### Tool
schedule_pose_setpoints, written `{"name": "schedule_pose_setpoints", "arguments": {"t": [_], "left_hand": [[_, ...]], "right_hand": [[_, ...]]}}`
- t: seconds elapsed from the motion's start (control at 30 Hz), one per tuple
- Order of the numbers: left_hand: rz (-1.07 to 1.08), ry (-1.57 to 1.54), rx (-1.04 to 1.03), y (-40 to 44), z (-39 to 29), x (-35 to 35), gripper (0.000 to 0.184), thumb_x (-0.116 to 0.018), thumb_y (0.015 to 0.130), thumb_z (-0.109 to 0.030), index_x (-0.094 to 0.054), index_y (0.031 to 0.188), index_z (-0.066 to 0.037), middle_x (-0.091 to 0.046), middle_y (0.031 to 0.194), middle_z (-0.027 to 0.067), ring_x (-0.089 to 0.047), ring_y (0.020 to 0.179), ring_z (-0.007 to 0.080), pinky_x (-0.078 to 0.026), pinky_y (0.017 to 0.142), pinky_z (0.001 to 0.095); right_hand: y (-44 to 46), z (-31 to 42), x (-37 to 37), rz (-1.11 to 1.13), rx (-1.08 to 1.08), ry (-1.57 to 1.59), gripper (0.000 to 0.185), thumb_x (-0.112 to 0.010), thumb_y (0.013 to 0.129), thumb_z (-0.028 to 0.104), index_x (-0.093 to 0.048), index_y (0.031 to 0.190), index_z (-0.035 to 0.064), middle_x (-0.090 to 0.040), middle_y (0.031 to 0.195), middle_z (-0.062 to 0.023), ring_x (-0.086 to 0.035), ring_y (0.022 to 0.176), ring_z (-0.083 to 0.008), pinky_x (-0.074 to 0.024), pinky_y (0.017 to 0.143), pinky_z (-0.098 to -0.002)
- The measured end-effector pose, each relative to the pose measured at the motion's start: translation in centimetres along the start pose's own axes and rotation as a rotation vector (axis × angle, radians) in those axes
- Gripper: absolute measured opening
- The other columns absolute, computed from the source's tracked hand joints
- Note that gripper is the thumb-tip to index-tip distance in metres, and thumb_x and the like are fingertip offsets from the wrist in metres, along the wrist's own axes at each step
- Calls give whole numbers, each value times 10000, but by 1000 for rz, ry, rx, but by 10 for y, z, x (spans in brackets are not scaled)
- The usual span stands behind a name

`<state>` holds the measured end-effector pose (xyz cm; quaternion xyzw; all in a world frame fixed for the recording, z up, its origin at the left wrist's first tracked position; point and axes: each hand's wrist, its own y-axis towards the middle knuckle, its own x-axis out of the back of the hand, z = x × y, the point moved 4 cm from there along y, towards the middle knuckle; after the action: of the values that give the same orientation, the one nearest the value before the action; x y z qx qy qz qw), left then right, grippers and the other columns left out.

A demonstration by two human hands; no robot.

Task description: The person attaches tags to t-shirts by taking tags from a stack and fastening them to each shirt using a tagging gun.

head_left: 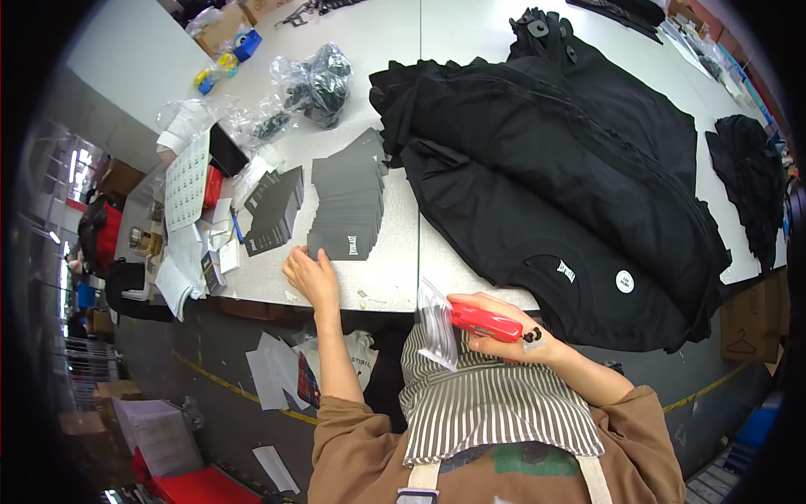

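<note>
- Now, my right hand [514,336] has its fingers clamped round the red tool [485,322], over my lap at the table's front edge.
- Lengthwise, it slants: nose forward and left, butt back toward my right wrist.
- Clear, glossy plastic [438,329] hangs at that nose, its long side running roughly front to back.
- Over left, my left hand [312,277] has thumb and fingers apart, at the near edge of the fanned grey tags [346,197].
- Beyond, black shirts [546,185] pile on the white table [390,281], right of the tags.
</note>
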<state>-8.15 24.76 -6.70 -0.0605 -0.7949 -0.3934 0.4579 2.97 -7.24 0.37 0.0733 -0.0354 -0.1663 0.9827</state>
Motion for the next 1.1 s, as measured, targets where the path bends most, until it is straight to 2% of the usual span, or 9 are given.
{"name": "schedule_pose_setpoints", "arguments": {"t": [0.1,0.3,0.63,0.73,0.8,0.9,0.93,0.97,1.1], "left_hand": [[5,-19,50,3,-6,8,182,-588,823,-104,-527,964,-6,-554,1071,180,-468,1047,319,-381,896,418],[28,-976,399,-3,-18,28,117,-564,892,-120,-531,936,-16,-555,848,50,-491,724,132,-411,724,245],[452,-857,59,-55,-149,86,173,-523,931,-145,-565,825,-15,-533,656,29,-432,584,108,-358,543,244],[359,-816,-104,-60,-160,84,182,-523,931,-154,-576,845,-2,-527,608,43,-419,505,134,-352,484,265],[406,-931,-192,-66,-176,74,174,-530,925,-150,-582,857,1,-520,591,41,-415,486,140,-347,469,269],[511,-1268,-398,-81,-212,61,160,-551,908,-140,-601,894,11,-500,539,35,-404,428,156,-333,426,282],[527,-1275,-398,-85,-222,57,160,-551,908,-140,-601,894,11,-500,539,35,-404,428,156,-333,426,282],[586,-1163,-432,-88,-232,53,148,-560,899,-130,-606,901,10,-500,536,32,-409,428,155,-337,429,280],[767,-809,-513,-102,-256,41,123,-586,873,-101,-622,922,6,-499,525,26,-422,429,150,-351,437,275]], "right_hand": [[-2,1,0,20,31,-19,603,-636,749,5,-459,1325,7,-584,1122,-110,-557,884,-219,-428,796,-292],[-3,7,6,33,63,-94,616,-636,739,4,-456,1328,18,-567,1151,-118,-561,916,-239,-444,811,-309],[11,10,-13,-237,169,-563,697,-618,725,-28,-396,1376,91,-418,1304,-157,-567,976,-268,-484,826,-338],[5,10,-10,-294,98,-497,670,-606,738,-47,-403,1365,74,-420,1296,-160,-564,981,-260,-492,811,-332],[-2,18,0,-277,23,34,590,-593,774,-54,-433,1333,45,-411,1304,-165,-564,975,-237,-501,796,-334],[-36,4,41,-488,223,-153,692,-642,768,52,-357,1397,24,-547,1164,-178,-608,868,-224,-506,772,-319],[-57,-17,54,-583,33,266,726,-629,751,62,-333,1412,21,-576,1115,-172,-609,827,-216,-502,753,-314],[-76,-35,59,-660,-155,692,760,-615,734,72,-308,1427,18,-605,1066,-166,-611,785,-207,-498,734,-310],[-106,-19,86,-794,-114,713,806,-594,691,73,-290,1435,2,-609,1051,-167,-611,756,-210,-493,716,-306]]}}
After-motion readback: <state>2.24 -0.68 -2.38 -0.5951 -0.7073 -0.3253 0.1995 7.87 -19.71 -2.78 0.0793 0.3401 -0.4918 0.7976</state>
